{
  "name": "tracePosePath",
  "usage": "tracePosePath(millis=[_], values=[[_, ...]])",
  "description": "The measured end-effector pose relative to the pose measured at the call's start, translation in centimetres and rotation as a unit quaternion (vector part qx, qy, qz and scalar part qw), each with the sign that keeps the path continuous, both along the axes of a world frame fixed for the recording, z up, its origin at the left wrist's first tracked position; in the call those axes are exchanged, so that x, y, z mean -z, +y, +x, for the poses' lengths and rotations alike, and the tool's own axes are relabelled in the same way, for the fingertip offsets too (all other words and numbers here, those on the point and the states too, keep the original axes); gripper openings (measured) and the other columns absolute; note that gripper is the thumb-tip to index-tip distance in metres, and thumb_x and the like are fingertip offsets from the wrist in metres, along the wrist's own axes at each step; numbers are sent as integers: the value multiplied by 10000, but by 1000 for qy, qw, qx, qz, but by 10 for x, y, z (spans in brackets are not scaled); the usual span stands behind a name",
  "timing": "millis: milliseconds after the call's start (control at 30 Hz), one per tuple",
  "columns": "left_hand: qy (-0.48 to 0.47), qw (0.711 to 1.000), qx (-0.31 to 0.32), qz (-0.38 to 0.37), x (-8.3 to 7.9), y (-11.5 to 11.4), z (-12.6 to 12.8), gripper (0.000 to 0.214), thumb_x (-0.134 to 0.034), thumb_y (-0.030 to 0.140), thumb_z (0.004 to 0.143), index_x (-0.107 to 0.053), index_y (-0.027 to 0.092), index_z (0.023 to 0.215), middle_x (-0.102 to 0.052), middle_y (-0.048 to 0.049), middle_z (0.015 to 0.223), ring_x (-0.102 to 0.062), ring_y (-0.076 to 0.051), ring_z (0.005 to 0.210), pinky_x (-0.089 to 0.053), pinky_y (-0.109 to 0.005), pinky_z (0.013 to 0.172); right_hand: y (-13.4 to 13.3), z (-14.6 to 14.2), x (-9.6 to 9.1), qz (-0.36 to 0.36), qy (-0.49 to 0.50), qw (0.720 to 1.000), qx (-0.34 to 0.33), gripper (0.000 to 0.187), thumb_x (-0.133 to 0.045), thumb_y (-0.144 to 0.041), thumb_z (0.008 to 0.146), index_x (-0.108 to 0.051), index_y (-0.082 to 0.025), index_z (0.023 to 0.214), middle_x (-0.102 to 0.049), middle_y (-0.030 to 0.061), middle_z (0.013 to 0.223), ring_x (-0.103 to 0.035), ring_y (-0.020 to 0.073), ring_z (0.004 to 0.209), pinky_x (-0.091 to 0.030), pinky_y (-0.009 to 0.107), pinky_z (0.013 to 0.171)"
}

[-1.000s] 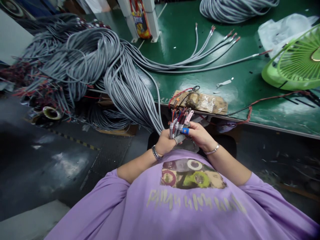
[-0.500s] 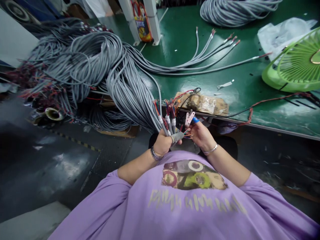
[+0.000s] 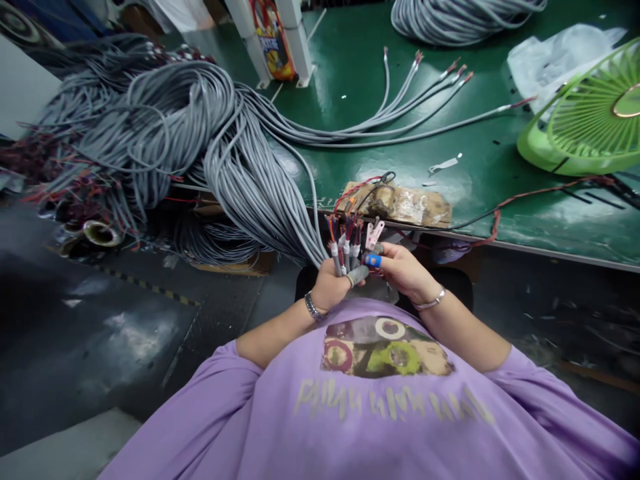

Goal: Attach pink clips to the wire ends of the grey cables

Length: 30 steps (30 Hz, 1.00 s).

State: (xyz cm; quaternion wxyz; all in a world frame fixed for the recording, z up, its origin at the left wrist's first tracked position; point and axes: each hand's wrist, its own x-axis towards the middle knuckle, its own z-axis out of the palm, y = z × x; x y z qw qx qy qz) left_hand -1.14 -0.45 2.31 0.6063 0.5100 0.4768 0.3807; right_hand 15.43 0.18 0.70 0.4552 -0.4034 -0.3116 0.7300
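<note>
My left hand [image 3: 330, 287] is closed round several grey cable ends [image 3: 345, 257], whose white-banded tips fan out into thin coloured wires [image 3: 356, 227]. A grey cover is on its thumb, which presses down on the cables. Close against it, my right hand [image 3: 407, 272] has its fingertips pinched at thin wires beside the left thumb; the fingers mostly hide those wires. Blue tape wraps one digit of this hand. A pink clip [image 3: 374, 233] stands just beyond the right fingertips. From the left hand, the grey cables run up to a large bundle [image 3: 265, 193] at the bench edge.
The green bench [image 3: 480, 200] carries a cardboard piece [image 3: 425, 207], a green fan [image 3: 590, 113], a plastic bag [image 3: 560, 63] and a cable coil [image 3: 465, 20]. Heaped cables [image 3: 165, 127] hang over its left edge. A white post [image 3: 300, 40] stands at the back.
My right hand has moved left and closed in on the left thumb, its blue-taped digit now lying across the wires. The left hand has shifted slightly right. The view has tilted a little.
</note>
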Motion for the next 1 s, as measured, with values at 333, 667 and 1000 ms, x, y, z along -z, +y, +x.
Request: tracePosePath(millis=[333,667,1000], values=[[-30,996,-89,-4,3,-2,-2,274,-785,406,669,-656,165,657,-640,-5,547,-537,-103,477,-382,-235,476,-4,-9,-4,8,-25,999,39,371,-871,-427,583,-652,-156,709,-650,-1,631,-536,91,521,-435,227,495],[-55,994,-94,-7,4,-1,0,265,-781,379,667,-632,165,617,-626,-2,525,-543,-105,469,-385,-236,467,0,6,6,-62,100,993,13,303,-858,-359,600,-633,-177,691,-610,-22,593,-511,90,502,-523,248,530],[-55,996,-66,-10,0,1,10,247,-768,363,686,-641,158,630,-627,4,520,-502,-82,440,-360,-222,450,31,-8,1,-60,119,990,52,517,-643,-709,735,-651,-196,801,-675,30,689,-592,152,593,-494,282,565]])
